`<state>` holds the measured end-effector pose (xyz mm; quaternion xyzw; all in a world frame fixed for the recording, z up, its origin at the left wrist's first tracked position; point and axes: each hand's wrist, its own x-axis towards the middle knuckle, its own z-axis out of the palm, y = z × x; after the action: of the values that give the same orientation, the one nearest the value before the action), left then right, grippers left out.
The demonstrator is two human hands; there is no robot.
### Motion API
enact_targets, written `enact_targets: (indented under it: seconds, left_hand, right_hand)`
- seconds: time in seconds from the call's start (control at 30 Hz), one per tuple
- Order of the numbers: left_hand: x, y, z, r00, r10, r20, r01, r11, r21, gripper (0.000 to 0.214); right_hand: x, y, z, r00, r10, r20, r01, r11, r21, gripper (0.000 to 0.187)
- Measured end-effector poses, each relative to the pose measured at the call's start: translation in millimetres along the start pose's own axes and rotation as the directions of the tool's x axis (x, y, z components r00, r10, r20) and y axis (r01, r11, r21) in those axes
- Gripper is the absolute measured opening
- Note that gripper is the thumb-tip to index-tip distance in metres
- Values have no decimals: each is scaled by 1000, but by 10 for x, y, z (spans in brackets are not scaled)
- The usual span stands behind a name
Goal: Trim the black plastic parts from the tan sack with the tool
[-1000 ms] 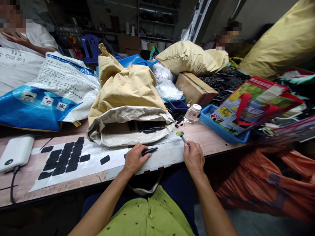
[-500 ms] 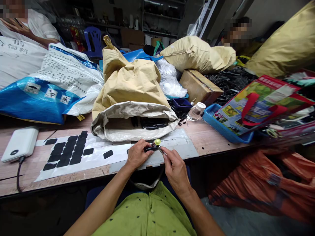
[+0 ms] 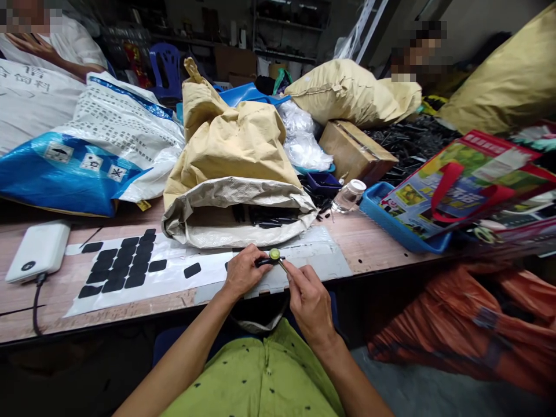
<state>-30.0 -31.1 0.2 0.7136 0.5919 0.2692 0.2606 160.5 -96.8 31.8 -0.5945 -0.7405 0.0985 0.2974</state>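
Head view: a dim workroom. Metal shelving [image 3: 284, 35] and a blue plastic chair [image 3: 166, 69] at the back; one person [image 3: 78, 43] in a white top at upper left, another [image 3: 417, 52] partly visible at upper right. Wood-grain table [image 3: 351, 234] runs across, crowded along its far side: blue-and-white printed sack [image 3: 113, 145], large beige sack [image 3: 237, 145] with its pale mouth open toward the worker, cardboard box [image 3: 351, 147], lidded clear jar [image 3: 346, 198], blue basket [image 3: 386, 219] with a colourful shopping bag [image 3: 460, 179]. Dark slender pieces [image 3: 271, 220] lie inside the open sack. At left, a white device [image 3: 40, 250] with a black cable; beside it, a white sheet [image 3: 169, 284] bearing black rounded squares [image 3: 117, 272]. An orange-red sack [image 3: 469, 336] sits below, at right.

Black rod [image 3: 263, 262]: slim, dark, roughly level, held above the grey board [image 3: 324, 252] at the table's near edge. Left hand [image 3: 244, 271] pinches its left end. Right hand [image 3: 310, 298] grips the thin handle of a small tool [image 3: 274, 253], its round head yellow-green, overlapping the rod; whether the two touch cannot be told.
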Motion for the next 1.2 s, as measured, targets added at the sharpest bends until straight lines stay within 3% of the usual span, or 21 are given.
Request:
enact_targets:
  seconds: [0.27,0.4,0.53,0.67,0.83,1.07,1.2]
  left_hand:
    - [-4,-39,32,1000,17,-13,-18,1000,-20,16]
    - [-14,-53,41,999,30,-23,-30,1000,3,19]
    - [-26,-58,36,998,51,-28,-50,998,25,17]
    - [-32,-41,12,998,62,-9,-62,998,25,21]
    - [-37,-19,-10,998,65,24,-65,997,37,32]
    - [-2,-83,24,997,77,31,-79,995,62,37]
    - [-74,12,-19,992,125,20,-126,990,58,38]
  right_hand:
    - [-30,131,33,998,56,-6,-56,998,41,40]
    - [82,257,-54,985,134,-111,-127,990,69,40]
    - [285,555,-179,941,255,-221,-279,956,-84,37]
    - [482,921,-221,888,366,-279,-443,845,-301,34]
    - [633,1193,-142,866,409,-288,-497,767,-406,31]
    - [715,1218,11,842,409,-350,-529,753,-392,31]
    - [712,1200,32,854,381,-355,-510,751,-420,32]
